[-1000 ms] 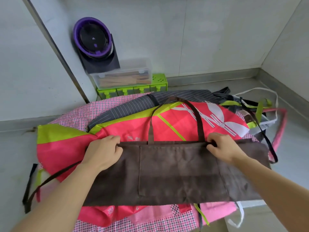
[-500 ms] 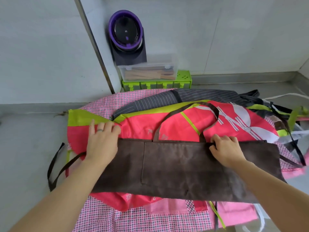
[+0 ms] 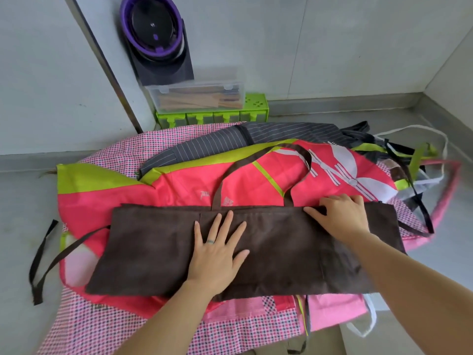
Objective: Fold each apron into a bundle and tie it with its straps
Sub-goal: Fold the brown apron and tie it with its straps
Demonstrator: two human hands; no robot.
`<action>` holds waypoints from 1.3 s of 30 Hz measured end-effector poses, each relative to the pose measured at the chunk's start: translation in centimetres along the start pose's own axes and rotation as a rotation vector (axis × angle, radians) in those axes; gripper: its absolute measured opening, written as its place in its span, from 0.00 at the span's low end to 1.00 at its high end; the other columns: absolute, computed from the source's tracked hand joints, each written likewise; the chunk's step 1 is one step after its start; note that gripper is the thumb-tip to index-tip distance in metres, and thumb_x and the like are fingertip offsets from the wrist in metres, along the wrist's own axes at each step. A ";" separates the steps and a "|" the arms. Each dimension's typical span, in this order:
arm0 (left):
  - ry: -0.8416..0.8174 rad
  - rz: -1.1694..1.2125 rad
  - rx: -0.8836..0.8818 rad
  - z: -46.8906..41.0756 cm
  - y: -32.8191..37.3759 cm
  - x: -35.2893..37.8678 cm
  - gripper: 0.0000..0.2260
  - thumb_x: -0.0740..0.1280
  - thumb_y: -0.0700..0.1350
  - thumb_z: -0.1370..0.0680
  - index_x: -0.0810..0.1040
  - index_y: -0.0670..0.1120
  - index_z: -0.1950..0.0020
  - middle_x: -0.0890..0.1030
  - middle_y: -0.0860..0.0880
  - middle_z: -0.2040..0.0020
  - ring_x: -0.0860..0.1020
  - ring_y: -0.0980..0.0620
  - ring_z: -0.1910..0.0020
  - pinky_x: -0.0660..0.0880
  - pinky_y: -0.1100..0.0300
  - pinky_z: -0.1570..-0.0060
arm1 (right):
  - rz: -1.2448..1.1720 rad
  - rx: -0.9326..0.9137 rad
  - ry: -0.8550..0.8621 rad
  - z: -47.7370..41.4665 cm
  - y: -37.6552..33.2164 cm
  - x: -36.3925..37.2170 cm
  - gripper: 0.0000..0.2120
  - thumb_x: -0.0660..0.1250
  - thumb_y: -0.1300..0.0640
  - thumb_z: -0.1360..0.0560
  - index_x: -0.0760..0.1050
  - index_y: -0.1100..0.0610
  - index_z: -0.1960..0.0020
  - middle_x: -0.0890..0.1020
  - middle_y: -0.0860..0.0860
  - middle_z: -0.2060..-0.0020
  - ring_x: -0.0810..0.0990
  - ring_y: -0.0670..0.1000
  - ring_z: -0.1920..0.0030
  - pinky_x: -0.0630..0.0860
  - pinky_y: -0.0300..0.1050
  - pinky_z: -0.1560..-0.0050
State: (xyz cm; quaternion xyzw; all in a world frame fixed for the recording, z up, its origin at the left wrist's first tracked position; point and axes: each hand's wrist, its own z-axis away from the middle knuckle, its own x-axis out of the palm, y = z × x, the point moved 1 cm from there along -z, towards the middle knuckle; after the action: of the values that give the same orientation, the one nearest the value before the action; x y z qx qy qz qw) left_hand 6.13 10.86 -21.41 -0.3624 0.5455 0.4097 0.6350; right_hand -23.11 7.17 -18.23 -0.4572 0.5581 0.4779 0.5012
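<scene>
Since half a second earlier, the left hand (image 3: 217, 254) had slid from the upper left corner of the brown apron (image 3: 153, 252) to its middle, where it lay palm down with its fingers (image 3: 225, 226) straight and spread, holding nothing. The right hand (image 3: 343, 216) had uncurled and rested flat on the apron's upper edge toward the right, fingers wide and thumb stretched left. Folded into a long band, the brown apron lay across the top of a pile of spread aprons on the grey surface (image 3: 23, 213). Its neck strap (image 3: 256, 162) looped away over a red apron (image 3: 179, 190) trimmed in lime, and a waist strap (image 3: 74, 248) trailed off to the left. A striped apron (image 3: 204, 147) and a checked apron (image 3: 128, 326) showed beneath. By the wall stood a green box (image 3: 253, 111) with a clear container (image 3: 197, 98) on top.
</scene>
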 end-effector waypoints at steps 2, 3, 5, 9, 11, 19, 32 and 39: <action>0.022 0.006 0.002 0.0 0.0 0.4 0.27 0.50 0.61 0.22 0.65 0.53 0.26 0.64 0.45 0.25 0.66 0.42 0.27 0.57 0.31 0.35 | 0.004 0.029 0.015 0.0 1.2 0.5 0.22 0.56 0.35 0.25 0.76 0.51 0.58 0.82 0.49 0.57 0.77 0.54 0.51 0.61 0.49 0.49; 0.038 0.006 0.005 0.0 0.1 0.2 0.27 0.50 0.61 0.22 0.65 0.53 0.26 0.63 0.44 0.24 0.65 0.42 0.27 0.56 0.32 0.35 | -0.010 0.041 0.020 -0.1 1.7 0.9 0.21 0.55 0.36 0.24 0.75 0.52 0.58 0.82 0.50 0.57 0.77 0.55 0.51 0.61 0.50 0.49; 0.061 0.000 0.009 -0.1 0.1 0.4 0.27 0.50 0.61 0.22 0.64 0.53 0.25 0.62 0.44 0.24 0.64 0.42 0.27 0.55 0.32 0.35 | -0.060 0.072 0.028 -0.3 2.3 1.9 0.18 0.56 0.41 0.22 0.73 0.55 0.56 0.81 0.54 0.55 0.76 0.58 0.50 0.62 0.52 0.47; 0.053 0.001 -0.003 -0.1 0.1 0.5 0.27 0.50 0.61 0.22 0.63 0.52 0.25 0.63 0.44 0.24 0.64 0.42 0.27 0.56 0.32 0.34 | -0.122 0.080 0.192 0.4 1.3 1.9 0.17 0.55 0.50 0.23 0.74 0.60 0.47 0.76 0.59 0.51 0.72 0.62 0.49 0.65 0.61 0.42; 0.045 -0.001 -0.007 -0.1 0.1 0.4 0.27 0.50 0.61 0.22 0.62 0.52 0.25 0.63 0.44 0.24 0.64 0.42 0.27 0.59 0.31 0.34 | -0.231 -0.050 0.356 1.9 -1.4 0.1 0.17 0.55 0.52 0.25 0.75 0.59 0.44 0.77 0.57 0.47 0.71 0.60 0.47 0.63 0.61 0.39; 0.079 -0.052 0.057 0.1 -0.4 -0.3 0.27 0.50 0.61 0.22 0.66 0.52 0.26 0.61 0.44 0.24 0.63 0.43 0.26 0.60 0.32 0.33 | -0.126 -0.435 -0.057 8.6 -9.6 2.6 0.31 0.46 0.33 0.23 0.66 0.48 0.28 0.66 0.53 0.27 0.64 0.58 0.28 0.54 0.73 0.33; -0.044 -0.064 -0.192 5.7 -11.7 -0.6 0.34 0.38 0.67 0.23 0.61 0.53 0.24 0.58 0.44 0.22 0.60 0.40 0.25 0.55 0.35 0.30 | -0.044 -0.336 -0.195 8.3 -10.1 2.8 0.36 0.38 0.30 0.25 0.60 0.47 0.26 0.63 0.55 0.26 0.61 0.61 0.27 0.57 0.77 0.39; -0.049 0.086 -0.366 3.6 -9.8 -3.6 0.30 0.53 0.64 0.21 0.53 0.54 0.22 0.44 0.44 0.21 0.46 0.42 0.23 0.46 0.39 0.28 | -0.076 -0.361 -0.258 7.8 -9.8 1.9 0.49 0.23 0.23 0.41 0.38 0.42 0.24 0.39 0.49 0.23 0.37 0.55 0.24 0.41 0.72 0.32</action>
State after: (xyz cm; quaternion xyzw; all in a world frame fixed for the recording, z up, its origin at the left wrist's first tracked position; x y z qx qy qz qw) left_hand 16.24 9.72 -17.16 -0.4381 0.4611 0.5377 0.5535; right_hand -12.60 13.66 -21.21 -0.4954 0.3769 0.6053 0.4962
